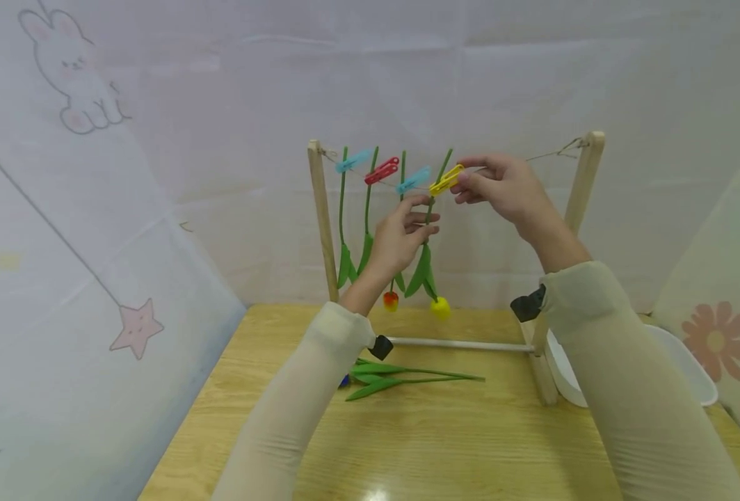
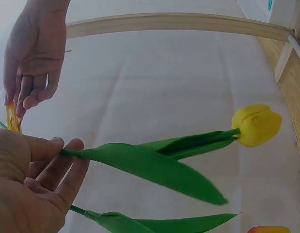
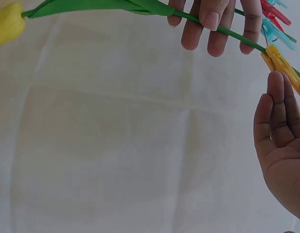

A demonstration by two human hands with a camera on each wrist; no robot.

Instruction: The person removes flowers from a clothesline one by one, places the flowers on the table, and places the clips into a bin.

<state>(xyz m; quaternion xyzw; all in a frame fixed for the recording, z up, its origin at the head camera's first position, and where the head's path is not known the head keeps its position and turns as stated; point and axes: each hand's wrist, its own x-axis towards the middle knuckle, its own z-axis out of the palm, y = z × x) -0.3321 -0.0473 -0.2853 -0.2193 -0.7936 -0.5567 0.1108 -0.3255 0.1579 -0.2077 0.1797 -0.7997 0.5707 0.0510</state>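
A yellow tulip [image 1: 440, 307] hangs head down, its green stem at a twine line. My left hand [image 1: 398, 236] pinches that stem between thumb and fingers, above the leaves, as the left wrist view also shows. Higher up, my right hand [image 1: 508, 188] pinches the end of a yellow clothespin [image 1: 446, 179], whose other end sits at the stem and line. To the left, blue clothespins [image 1: 414, 180] and a red clothespin [image 1: 382, 171] hold more tulip stems on the twine. One of these has a red-orange tulip head [image 1: 391, 301]; my left arm hides others.
A wooden frame with a left post [image 1: 323, 223] and right post [image 1: 585, 174] carries the twine. A white crossbar [image 1: 464, 344] joins it low down. Green-stemmed flowers [image 1: 407, 376] lie on the wooden table [image 1: 470, 445]. White containers [image 1: 677, 362] stand at the right, partly behind my right sleeve.
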